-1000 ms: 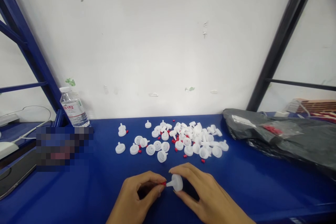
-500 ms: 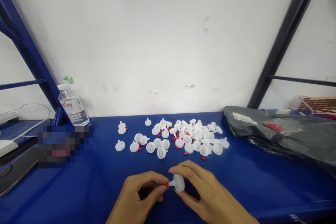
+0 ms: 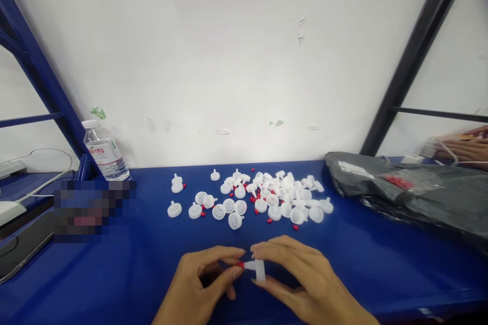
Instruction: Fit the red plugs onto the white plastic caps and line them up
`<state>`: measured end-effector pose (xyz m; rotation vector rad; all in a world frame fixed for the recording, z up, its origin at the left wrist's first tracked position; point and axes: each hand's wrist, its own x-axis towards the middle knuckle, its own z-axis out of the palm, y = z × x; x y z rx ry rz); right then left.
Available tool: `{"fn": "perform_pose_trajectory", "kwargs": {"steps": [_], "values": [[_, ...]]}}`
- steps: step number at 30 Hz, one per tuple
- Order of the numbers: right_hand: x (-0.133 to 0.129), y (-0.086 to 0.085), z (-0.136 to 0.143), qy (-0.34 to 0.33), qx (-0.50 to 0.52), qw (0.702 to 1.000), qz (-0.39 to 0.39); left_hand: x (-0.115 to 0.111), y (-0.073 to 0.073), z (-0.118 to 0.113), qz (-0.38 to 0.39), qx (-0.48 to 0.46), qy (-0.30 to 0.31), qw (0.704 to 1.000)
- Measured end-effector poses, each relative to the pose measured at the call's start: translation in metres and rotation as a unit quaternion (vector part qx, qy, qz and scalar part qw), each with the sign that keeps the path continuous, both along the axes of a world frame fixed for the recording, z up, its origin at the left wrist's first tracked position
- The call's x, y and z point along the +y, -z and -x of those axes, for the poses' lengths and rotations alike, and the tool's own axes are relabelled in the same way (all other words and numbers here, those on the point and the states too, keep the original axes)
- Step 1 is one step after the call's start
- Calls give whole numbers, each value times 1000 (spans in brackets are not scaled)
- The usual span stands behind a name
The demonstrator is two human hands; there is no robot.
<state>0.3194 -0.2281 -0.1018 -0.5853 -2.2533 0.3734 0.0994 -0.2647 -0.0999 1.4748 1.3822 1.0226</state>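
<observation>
Near the front of the blue table, my right hand [image 3: 301, 277] grips a white plastic nozzle cap [image 3: 260, 269] by its wide round base, between thumb and fingers. Its narrow spout points left toward my left hand [image 3: 208, 277], which pinches a small red tip cap [image 3: 240, 264] between thumb and forefinger. The red cap sits at the spout's end; how far it is pushed on I cannot tell. Beyond both hands lies a loose heap of white nozzle caps [image 3: 282, 188], with red tip caps [image 3: 296, 227] scattered among them.
A water bottle [image 3: 107, 152] leans at the back left, near a dark phone-like device [image 3: 28, 246]. A dark plastic bag [image 3: 381, 183] lies at the right with a clear bag of red pieces [image 3: 398, 182] on it. A white wall [image 3: 236, 61] stands behind the table [image 3: 125, 264].
My right hand has turned the nozzle cap so its base now shows edge-on, with its fingers further round it. My left hand stays at the red cap, almost unmoved.
</observation>
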Motion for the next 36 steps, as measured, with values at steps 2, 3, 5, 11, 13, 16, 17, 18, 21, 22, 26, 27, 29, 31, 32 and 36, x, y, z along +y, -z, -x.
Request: {"fn": "perform_pose_trajectory", "kwargs": {"steps": [2,3,5,11,13,16,17,18,21,22,26,27,29,31,32,36], "values": [[0,0,-1,-5,10,1000,-25,1,1,0,6,0,-2,1000],[0,0,-1,-7,16,999,-36,1,1,0,6,9,2,1000],[0,-1,-1,-9,23,998,-50,2,0,0,2,38,19,999],[1,0,-2,-16,10,999,-49,1,-1,1,-63,114,52,990],[1,2,-3,-15,-1,999,-43,1,1,1,-88,124,63,986],[0,9,-4,-2,-16,1000,-25,0,3,2,-111,122,74,984],[-1,11,-5,5,-23,1000,-17,0,2,2,-116,122,75,983],[-1,13,-5,15,-30,999,-8,-1,2,2,-121,122,75,982],[-4,17,-6,55,-41,997,14,-2,-2,1,-127,123,69,982],[-4,17,-5,67,-41,997,19,-2,-3,0,-126,122,65,982],[-4,11,-2,66,-11,998,20,-3,-6,-1,-113,102,35,988],[-4,9,-1,63,2,998,14,-2,-6,-2,-110,91,31,989],[-3,7,1,68,19,998,0,-2,-6,-4,-108,71,24,991],[-4,6,2,81,13,997,-17,-2,-5,-6,-107,59,18,992],[-4,6,2,89,5,996,-24,-2,-5,-7,-103,58,16,993],[-6,6,-2,152,-6,988,-21,0,-21,-6,-100,75,9,992]]}}
